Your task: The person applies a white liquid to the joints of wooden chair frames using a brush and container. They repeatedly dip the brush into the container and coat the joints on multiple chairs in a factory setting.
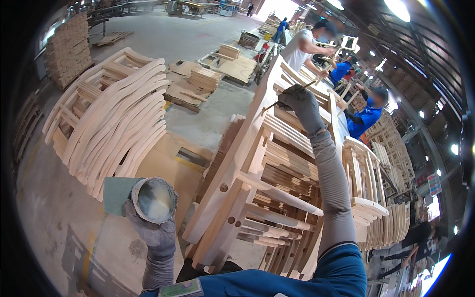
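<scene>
My left hand (pixel 151 227), in a grey glove, is wrapped round a small round tub (pixel 174 210) with milky white liquid (pixel 156 198) inside. A flat green square sheet (pixel 116 196) shows behind the tub's left side; whether my fingers hold it too I cannot tell. Farther up, my gloved right hand (pixel 301 101) closes on a thin stick (pixel 269 106). The stick's lower end is at the long rail of a pale wooden chair frame (pixel 252 119), which lies tilted before me. Spindles and round rungs (pixel 279 195) of the frame show below my right forearm.
A tall stack of curved wooden chair frames (pixel 114 114) stands at left. Wood pieces on pallets (pixel 203 79) lie beyond it. A person in a white shirt (pixel 299 47) works at the far end, with others in blue (pixel 365 119) at right, near more chair frames (pixel 366 173).
</scene>
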### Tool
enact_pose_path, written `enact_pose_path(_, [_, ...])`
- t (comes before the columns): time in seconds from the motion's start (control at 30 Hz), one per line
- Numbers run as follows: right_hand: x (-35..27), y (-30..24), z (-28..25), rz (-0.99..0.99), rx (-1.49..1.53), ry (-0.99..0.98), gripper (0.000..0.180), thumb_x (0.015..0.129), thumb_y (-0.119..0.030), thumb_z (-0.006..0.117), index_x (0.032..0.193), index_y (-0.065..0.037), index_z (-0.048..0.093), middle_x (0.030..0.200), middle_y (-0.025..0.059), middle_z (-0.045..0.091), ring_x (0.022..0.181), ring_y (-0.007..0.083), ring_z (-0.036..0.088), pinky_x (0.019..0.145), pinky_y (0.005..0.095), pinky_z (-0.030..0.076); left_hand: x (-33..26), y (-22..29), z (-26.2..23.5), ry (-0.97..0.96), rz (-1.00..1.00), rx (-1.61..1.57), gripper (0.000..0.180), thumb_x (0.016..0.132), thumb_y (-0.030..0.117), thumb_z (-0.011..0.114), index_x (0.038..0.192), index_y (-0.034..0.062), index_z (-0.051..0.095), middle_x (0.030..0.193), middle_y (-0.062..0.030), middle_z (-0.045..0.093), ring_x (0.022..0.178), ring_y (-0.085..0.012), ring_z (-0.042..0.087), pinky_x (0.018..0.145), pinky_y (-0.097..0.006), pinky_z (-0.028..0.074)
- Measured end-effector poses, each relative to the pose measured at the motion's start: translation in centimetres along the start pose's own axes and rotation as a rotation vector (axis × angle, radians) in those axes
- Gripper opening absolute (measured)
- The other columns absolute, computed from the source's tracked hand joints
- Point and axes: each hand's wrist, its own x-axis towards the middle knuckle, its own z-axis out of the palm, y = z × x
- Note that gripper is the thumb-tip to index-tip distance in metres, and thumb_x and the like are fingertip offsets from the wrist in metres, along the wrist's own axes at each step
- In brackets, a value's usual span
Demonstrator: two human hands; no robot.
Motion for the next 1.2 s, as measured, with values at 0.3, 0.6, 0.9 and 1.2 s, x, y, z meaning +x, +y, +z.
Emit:
enact_pose_path(0.3, [0.3, 0.0, 0.2, 0.045, 0.012, 0.173, 0.014, 0.081, -0.005, 0.067, 0.09, 0.003, 0.061, 0.079, 0.0084, 0.065, 0.069, 0.0132, 0.063, 0.064, 0.0246, 0.056, 3.0, -0.7, -2.6, -0.229, 0.46, 0.688, 0.059, 0.09, 0.021, 0.056, 0.139, 0.0061, 0.026, 0.138, -0.0143, 0.038, 0.125, -0.0284, 0.041, 0.106, -0.045, 0.036])
enact_pose_path(0.6, [-3.1, 2.9, 2.8, -0.317, -0.463, 0.139, 0.008, 0.079, -0.006, 0.069, 0.085, -0.003, 0.064, 0.077, 0.0048, 0.067, 0.066, 0.0131, 0.062, 0.062, 0.0255, 0.049, 4.7, -2.4, -3.1, -0.115, 0.166, 0.404, 0.077, 0.08, 0.012, 0.069, 0.138, -0.0027, 0.02, 0.136, -0.0194, 0.038, 0.125, -0.0292, 0.04, 0.107, -0.039, 0.033])
enact_pose_path(0.9, [-7.6, -0.5, 3.8, -0.565, -0.738, -0.207, 0.021, 0.068, 0.005, 0.049, 0.086, -0.003, 0.057, 0.074, 0.0118, 0.061, 0.074, 0.0333, 0.06, 0.068, 0.0411, 0.049, 4.3, -1.4, -0.3, -0.319, 0.474, 0.637, 0.076, 0.078, -0.005, 0.066, 0.137, -0.0002, 0.019, 0.129, -0.0229, 0.044, 0.115, -0.0292, 0.051, 0.1, -0.042, 0.043])
enact_pose_path(1.2, [-18.2, -3.2, 0.7, -0.411, 0.093, 0.305, 0.012, 0.08, 0.004, 0.066, 0.091, 0.0, 0.062, 0.092, 0.0046, 0.064, 0.084, 0.0105, 0.059, 0.073, 0.0242, 0.049, 4.6, 2.4, -1.1, -0.352, -0.3, -0.28, 0.048, 0.085, 0.02, 0.063, 0.125, -0.0024, 0.048, 0.125, -0.0161, 0.053, 0.115, -0.0253, 0.051, 0.099, -0.039, 0.041])
